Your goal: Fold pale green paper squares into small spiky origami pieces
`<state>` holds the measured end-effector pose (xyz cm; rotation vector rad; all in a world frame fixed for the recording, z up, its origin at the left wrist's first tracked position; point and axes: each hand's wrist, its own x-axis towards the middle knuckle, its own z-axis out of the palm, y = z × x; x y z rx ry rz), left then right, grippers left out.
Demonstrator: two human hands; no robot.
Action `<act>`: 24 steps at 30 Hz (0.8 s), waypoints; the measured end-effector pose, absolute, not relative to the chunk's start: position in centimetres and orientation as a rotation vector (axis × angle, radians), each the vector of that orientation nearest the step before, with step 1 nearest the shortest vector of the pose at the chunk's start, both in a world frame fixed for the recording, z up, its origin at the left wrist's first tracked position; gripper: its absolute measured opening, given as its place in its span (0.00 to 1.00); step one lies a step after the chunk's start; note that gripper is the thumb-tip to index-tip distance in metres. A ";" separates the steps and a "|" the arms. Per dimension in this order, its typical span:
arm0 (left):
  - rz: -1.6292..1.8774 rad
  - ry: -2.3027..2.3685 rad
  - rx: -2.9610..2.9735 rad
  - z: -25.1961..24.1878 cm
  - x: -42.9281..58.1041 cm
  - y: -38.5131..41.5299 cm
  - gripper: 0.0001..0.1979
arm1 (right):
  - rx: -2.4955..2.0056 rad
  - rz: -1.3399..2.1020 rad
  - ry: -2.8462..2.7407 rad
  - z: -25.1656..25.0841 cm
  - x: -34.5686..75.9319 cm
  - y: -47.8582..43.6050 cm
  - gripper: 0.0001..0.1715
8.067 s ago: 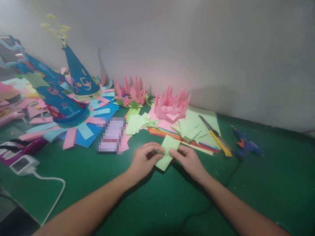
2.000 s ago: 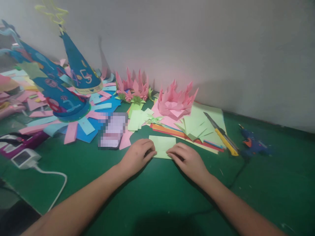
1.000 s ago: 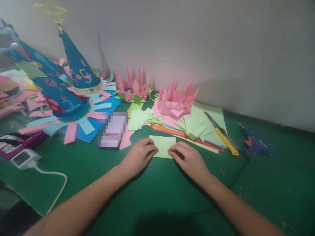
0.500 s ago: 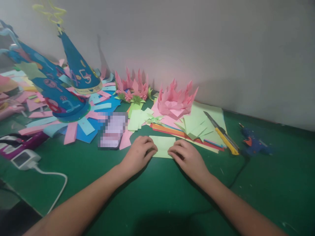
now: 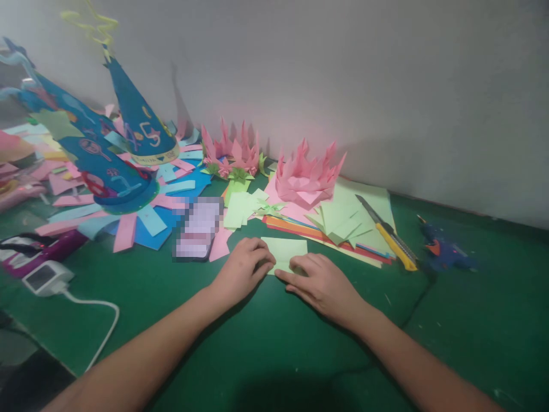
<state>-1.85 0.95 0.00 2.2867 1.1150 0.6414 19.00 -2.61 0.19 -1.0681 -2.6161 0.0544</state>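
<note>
A small rectangle of light green paper [image 5: 288,249] lies on the green table between my hands. My left hand [image 5: 245,266] is closed on its left edge, fingers curled and thumb against the near corner. Along the near edge, my right hand [image 5: 319,283] presses the paper with fingers and thumb, reaching toward the middle of that edge; its fingertips partly cover the paper. Just beyond lies a stack of coloured sheets [image 5: 295,227], with green paper pieces [image 5: 341,220] on top.
A pixelated phone [image 5: 198,229] lies to the left, near blue cone hats [image 5: 141,129]. Pink paper crowns [image 5: 306,180] stand by the wall. At right are a yellow utility knife [image 5: 397,246] and a blue glue gun [image 5: 444,246]. A white cable [image 5: 115,315] runs at left.
My right hand has slid left along the paper's near edge, from the right corner toward the middle. My left hand stays at the left edge.
</note>
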 end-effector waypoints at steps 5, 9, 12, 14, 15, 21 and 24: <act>0.640 1.112 2.306 0.1 -1.9 1.0 0.07 | -1.042 0.148 -2.567 1.1 19.8 -2.5 0.13; 0.643 1.069 2.394 -0.1 -1.9 0.9 0.10 | -1.062 0.151 -2.509 1.7 20.7 -2.3 0.13; 0.634 0.981 2.492 -0.5 -1.8 0.9 0.17 | -1.052 0.150 -2.507 1.7 21.1 -2.2 0.14; 0.643 0.915 2.553 -0.7 -1.9 0.9 0.19 | -1.035 0.144 -2.510 1.5 21.1 -2.1 0.14; 0.644 0.887 2.583 -0.7 -1.9 1.0 0.19 | -1.027 0.141 -2.509 1.5 21.1 -2.0 0.13; 0.541 0.732 2.698 0.4 -2.4 1.3 0.18 | -0.987 0.150 -2.474 1.3 21.0 -1.9 0.11; 0.501 0.722 2.693 1.2 -2.9 1.5 0.20 | -0.988 0.161 -2.470 1.2 21.0 -1.9 0.11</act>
